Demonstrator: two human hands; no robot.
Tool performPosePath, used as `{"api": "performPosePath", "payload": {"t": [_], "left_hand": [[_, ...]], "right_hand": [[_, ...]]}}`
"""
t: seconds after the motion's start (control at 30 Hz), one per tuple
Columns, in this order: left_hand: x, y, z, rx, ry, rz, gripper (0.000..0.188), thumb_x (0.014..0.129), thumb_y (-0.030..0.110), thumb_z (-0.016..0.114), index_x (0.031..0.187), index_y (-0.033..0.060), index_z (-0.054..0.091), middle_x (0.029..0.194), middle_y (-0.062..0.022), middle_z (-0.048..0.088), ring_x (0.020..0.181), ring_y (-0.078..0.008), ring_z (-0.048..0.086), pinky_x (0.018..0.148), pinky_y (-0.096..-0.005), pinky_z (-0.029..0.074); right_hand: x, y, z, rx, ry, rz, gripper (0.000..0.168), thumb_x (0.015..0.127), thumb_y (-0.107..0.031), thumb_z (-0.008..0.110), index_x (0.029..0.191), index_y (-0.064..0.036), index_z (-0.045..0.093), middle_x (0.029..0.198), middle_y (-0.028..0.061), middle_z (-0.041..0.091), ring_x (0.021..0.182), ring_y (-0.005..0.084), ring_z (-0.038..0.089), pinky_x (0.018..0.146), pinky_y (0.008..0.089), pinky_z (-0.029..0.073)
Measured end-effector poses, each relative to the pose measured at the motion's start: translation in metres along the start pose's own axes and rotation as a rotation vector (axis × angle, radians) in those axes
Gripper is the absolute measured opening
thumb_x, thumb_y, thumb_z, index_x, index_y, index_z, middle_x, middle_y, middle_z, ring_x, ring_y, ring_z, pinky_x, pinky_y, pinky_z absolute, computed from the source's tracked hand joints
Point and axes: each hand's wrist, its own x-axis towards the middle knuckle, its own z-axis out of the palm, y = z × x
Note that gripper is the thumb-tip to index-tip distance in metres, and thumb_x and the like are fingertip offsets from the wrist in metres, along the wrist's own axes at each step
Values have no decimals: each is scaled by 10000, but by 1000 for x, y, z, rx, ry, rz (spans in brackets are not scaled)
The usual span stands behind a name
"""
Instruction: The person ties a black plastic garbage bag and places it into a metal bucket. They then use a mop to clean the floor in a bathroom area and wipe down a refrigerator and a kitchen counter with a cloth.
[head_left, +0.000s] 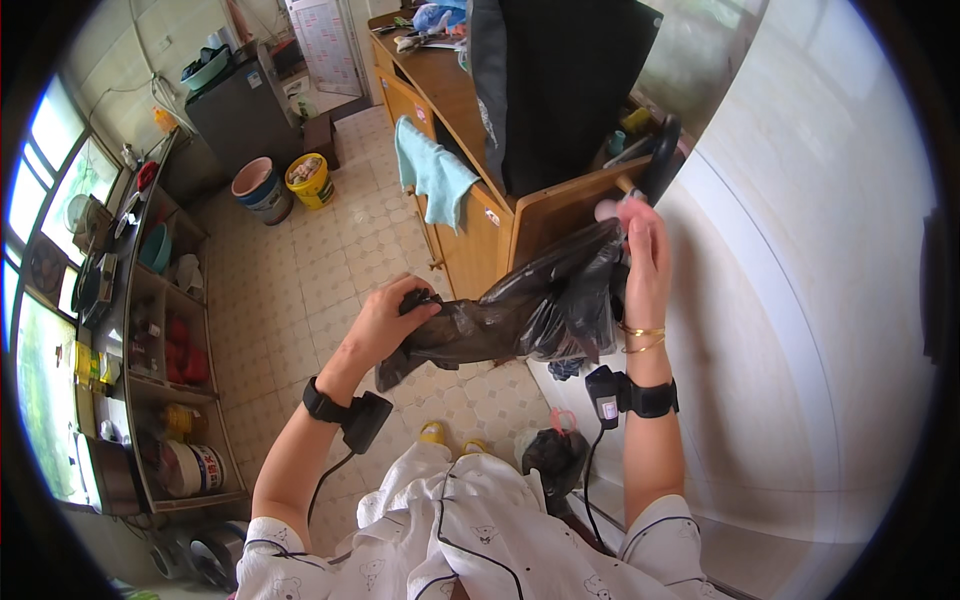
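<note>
A thin black plastic bag stretches across between my hands. My left hand grips its bunched end, with fingers and thumb closed on the plastic. My right hand is raised at the bag's other end, beside the end panel of a wooden cabinet. At its fingertips is a blurred pink thing, just below a wooden knob. Whether the right fingers pinch the bag, the pink thing or both is unclear.
A light blue cloth hangs over the cabinet's front. A pale wall rises close on my right. A tied dark bag stands by my feet. Two buckets and open shelves are to the left.
</note>
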Motion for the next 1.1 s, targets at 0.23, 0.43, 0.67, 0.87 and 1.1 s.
{"api": "performPosePath", "payload": {"t": [0.23,0.43,0.67,0.87,1.1], "left_hand": [[-1,3,7,-91,-60,119,255,758,-33,473,1001,39,505,882,-116,583,815,-257,560,748,-310,432],[-6,18,10,-148,-75,91,286,755,0,481,1038,40,493,887,-109,573,856,-235,553,783,-303,420],[-8,24,17,-80,-12,63,280,754,165,636,982,46,524,877,-97,581,781,-192,542,731,-293,425],[-8,20,15,-11,-50,17,199,750,124,637,892,25,538,757,-103,584,686,-185,542,675,-284,436],[-11,10,13,-67,25,90,172,774,113,607,891,23,518,758,-118,578,669,-203,539,635,-292,430]], "right_hand": [[-31,-35,52,-464,-667,-602,345,748,-135,575,1080,-52,531,1063,94,552,1052,252,484,942,368,323],[-42,25,59,-811,-889,-478,308,732,-161,592,1031,-86,575,1041,63,556,1102,212,430,996,400,242],[-37,27,55,-600,-858,-477,91,752,-125,554,769,-55,608,766,65,565,826,231,522,817,334,355],[-35,24,48,-537,-771,-453,88,779,-129,539,766,-62,594,730,76,574,744,235,549,790,332,372],[-29,17,40,-446,-715,-308,114,801,-114,515,788,-11,562,733,123,587,683,282,560,649,329,435]]}}
